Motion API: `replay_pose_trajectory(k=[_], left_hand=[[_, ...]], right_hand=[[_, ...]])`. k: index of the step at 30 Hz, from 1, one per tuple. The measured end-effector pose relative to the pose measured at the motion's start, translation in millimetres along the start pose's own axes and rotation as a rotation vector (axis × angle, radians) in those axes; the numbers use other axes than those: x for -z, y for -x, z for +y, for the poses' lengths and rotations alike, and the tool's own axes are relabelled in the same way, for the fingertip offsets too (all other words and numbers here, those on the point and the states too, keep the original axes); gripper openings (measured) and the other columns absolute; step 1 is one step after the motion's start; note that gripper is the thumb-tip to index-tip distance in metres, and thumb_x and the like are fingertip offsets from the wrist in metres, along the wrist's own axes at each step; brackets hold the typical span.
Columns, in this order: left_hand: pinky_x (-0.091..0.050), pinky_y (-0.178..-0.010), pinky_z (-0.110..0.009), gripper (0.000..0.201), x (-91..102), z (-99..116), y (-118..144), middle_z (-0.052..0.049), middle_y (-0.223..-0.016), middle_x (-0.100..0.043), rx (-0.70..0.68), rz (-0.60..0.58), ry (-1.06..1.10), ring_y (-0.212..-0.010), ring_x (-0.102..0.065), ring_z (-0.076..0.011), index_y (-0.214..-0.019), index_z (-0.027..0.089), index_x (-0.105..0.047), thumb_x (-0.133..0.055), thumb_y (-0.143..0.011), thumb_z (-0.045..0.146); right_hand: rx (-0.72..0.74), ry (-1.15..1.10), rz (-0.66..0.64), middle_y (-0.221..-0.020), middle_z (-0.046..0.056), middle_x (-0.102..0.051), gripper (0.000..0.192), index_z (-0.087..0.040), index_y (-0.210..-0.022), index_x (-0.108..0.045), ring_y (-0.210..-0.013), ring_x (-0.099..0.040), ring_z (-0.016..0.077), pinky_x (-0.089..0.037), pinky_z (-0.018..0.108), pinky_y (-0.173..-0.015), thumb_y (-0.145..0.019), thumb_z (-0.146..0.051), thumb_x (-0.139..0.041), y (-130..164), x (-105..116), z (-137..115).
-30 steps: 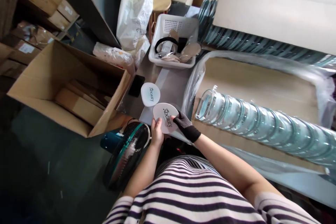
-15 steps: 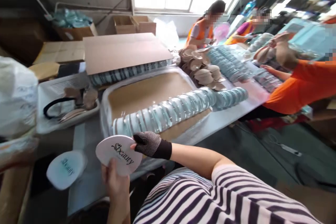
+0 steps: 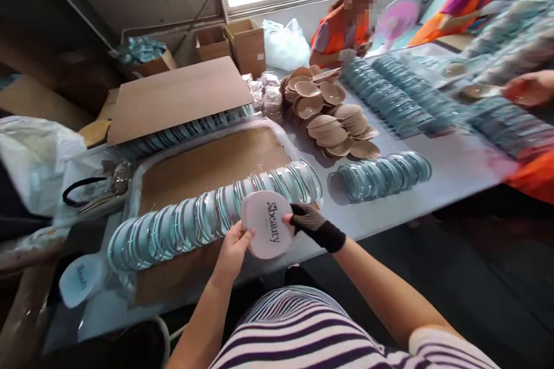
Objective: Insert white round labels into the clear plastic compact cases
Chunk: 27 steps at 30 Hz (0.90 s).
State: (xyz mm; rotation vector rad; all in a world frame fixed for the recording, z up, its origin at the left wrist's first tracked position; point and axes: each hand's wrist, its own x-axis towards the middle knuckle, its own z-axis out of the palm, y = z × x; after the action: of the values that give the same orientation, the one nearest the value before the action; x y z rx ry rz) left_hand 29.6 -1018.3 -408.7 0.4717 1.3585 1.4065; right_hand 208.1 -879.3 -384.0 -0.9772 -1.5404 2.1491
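Observation:
My bare left hand (image 3: 236, 244) pinches the left edge of a round, flat case (image 3: 265, 225) printed "Sbeauty". At the opposite edge, my right hand (image 3: 309, 223), in a dark dotted glove with bare fingertips, grips the same case. Its printed face is turned up toward me. Just behind it, a long row of clear round cases (image 3: 173, 230) stands on edge across a carton (image 3: 208, 164) lined with clear plastic. Another printed case (image 3: 80, 281) lies at the table's left end.
Beige bra cups (image 3: 326, 130) are heaped past the carton. A shorter row of cases (image 3: 385, 176) lies on the white table (image 3: 459, 184) at right, with more rows behind. A cardboard sheet (image 3: 182, 98) covers other cases. Co-workers in orange vests (image 3: 335, 34) sit across and at right.
Both hands have carried the printed case to the right, in front of the row, and the print has turned toward vertical. My view has shifted, showing more of the table at right.

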Motion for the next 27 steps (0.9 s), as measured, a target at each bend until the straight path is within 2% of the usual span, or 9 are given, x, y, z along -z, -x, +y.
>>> replay_pose_trajectory(k=[2,6,10,12,15,19,22,25,27], left_hand=[[-0.058,-0.073,-0.038,0.053,-17.9,3,-9,-0.012,-0.089,-0.075,0.029,-0.100,0.077,-0.085,-0.071,-0.0295,-0.100,0.015,-0.074,-0.084,-0.061,0.050],[-0.056,-0.072,-0.034,0.041,-44.8,11,-25,-0.010,-0.082,-0.074,-0.050,-0.066,-0.107,-0.078,-0.069,-0.0257,-0.089,0.013,-0.074,-0.080,-0.068,0.049],[-0.057,-0.074,-0.040,0.061,-65.0,17,-39,-0.015,-0.092,-0.075,0.087,-0.356,0.030,-0.083,-0.071,-0.0309,-0.104,0.012,-0.073,-0.081,-0.063,0.056],[-0.057,-0.078,-0.042,0.058,-71.5,22,-44,-0.015,-0.092,-0.075,0.092,-0.390,0.011,-0.088,-0.070,-0.0331,-0.099,0.011,-0.074,-0.082,-0.063,0.056],[-0.056,-0.084,-0.043,0.044,-75.0,31,-42,-0.014,-0.093,-0.075,0.035,-0.405,-0.151,-0.093,-0.070,-0.0338,-0.093,0.011,-0.076,-0.079,-0.070,0.048],[-0.055,-0.089,-0.048,0.071,-72.9,35,-41,-0.018,-0.117,-0.071,0.124,-0.667,0.119,-0.106,-0.067,-0.0386,-0.124,0.014,-0.067,-0.085,-0.064,0.047],[-0.055,-0.089,-0.048,0.071,-70.2,24,-53,-0.019,-0.112,-0.072,0.171,-0.668,0.244,-0.103,-0.068,-0.0377,-0.119,0.012,-0.068,-0.087,-0.061,0.047],[-0.054,-0.087,-0.046,0.074,-65.3,12,-67,-0.019,-0.108,-0.073,0.243,-0.737,0.206,-0.100,-0.069,-0.0357,-0.118,0.012,-0.068,-0.089,-0.056,0.046],[-0.054,-0.084,-0.041,0.063,-62.5,7,-72,-0.015,-0.101,-0.074,0.132,-0.621,0.081,-0.092,-0.069,-0.0302,-0.110,0.012,-0.071,-0.088,-0.059,0.046]], right_hand=[[-0.058,-0.050,-0.105,-0.080,0.008,-0.070,0.049,-0.012,-0.092,-0.072,-0.073,-0.064,0.0182,-0.051,0.026,-0.058,-0.068,-0.054,-0.075,3,23,-3],[-0.076,-0.023,0.034,-0.078,0.008,-0.070,0.053,-0.012,-0.091,-0.071,-0.066,-0.063,0.0171,-0.052,0.027,-0.055,-0.060,-0.054,-0.081,4,55,-3],[-0.119,-0.082,-0.148,-0.092,0.013,-0.072,0.060,-0.013,-0.105,-0.070,-0.076,-0.067,0.0217,-0.055,0.031,-0.061,-0.065,-0.056,-0.079,11,78,2],[-0.129,-0.111,-0.053,-0.089,0.013,-0.072,0.061,-0.013,-0.101,-0.071,-0.076,-0.068,0.0218,-0.056,0.031,-0.063,-0.060,-0.057,-0.082,13,85,5],[-0.120,-0.173,0.033,-0.086,0.011,-0.072,0.060,-0.014,-0.097,-0.071,-0.073,-0.068,0.0202,-0.056,0.031,-0.065,-0.057,-0.056,-0.084,17,84,8],[-0.052,-0.303,-0.125,-0.089,0.013,-0.072,0.076,-0.014,-0.105,-0.070,-0.078,-0.070,0.0243,-0.056,0.033,-0.067,-0.050,-0.064,-0.085,22,72,12],[-0.042,-0.297,-0.042,-0.091,0.014,-0.073,0.076,-0.014,-0.110,-0.068,-0.076,-0.070,0.0230,-0.056,0.032,-0.064,-0.055,-0.065,-0.082,21,69,15],[-0.054,-0.269,-0.036,-0.094,0.015,-0.072,0.074,-0.011,-0.112,-0.066,-0.077,-0.069,0.0232,-0.057,0.034,-0.067,-0.059,-0.060,-0.082,16,70,17],[-0.015,-0.238,0.069,-0.094,0.014,-0.073,0.070,-0.011,-0.110,-0.065,-0.077,-0.069,0.0230,-0.057,0.034,-0.067,-0.061,-0.058,-0.081,13,67,15]])
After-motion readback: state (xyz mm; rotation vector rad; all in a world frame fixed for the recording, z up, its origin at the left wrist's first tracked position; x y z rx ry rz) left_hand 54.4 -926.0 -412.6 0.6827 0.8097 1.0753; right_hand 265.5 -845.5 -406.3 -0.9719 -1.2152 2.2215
